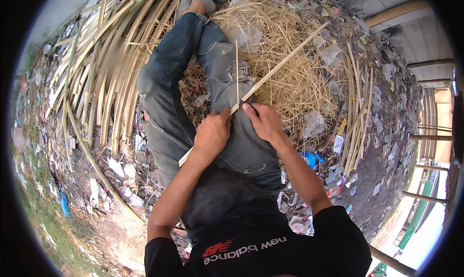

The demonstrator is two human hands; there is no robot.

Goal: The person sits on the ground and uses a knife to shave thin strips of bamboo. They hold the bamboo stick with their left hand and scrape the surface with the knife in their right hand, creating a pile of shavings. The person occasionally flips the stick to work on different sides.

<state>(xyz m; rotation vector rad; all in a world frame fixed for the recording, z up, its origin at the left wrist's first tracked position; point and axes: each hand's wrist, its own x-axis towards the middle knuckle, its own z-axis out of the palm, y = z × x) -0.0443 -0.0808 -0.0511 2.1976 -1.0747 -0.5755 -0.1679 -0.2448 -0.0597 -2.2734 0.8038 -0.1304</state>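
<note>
A long pale bamboo strip [285, 64] runs slantwise across my lap, its near end showing under my left forearm. My left hand [212, 134] is closed around the strip over my thigh. Just to its right, my right hand [266, 123] is closed, thumb pressed on a small dark blade-like piece [242, 103] that touches the strip; most of this piece is hidden by the fingers. From that spot a thin pale sliver [237, 66] stands up, pointing away from me.
Many long split bamboo strips [108, 74] lie at the left. A heap of straw-like shavings [285, 40] spreads beyond my legs, in worn jeans [164, 98]. More thin strips [357, 117] lie at the right. Litter, including a blue wrapper [311, 159], covers the ground.
</note>
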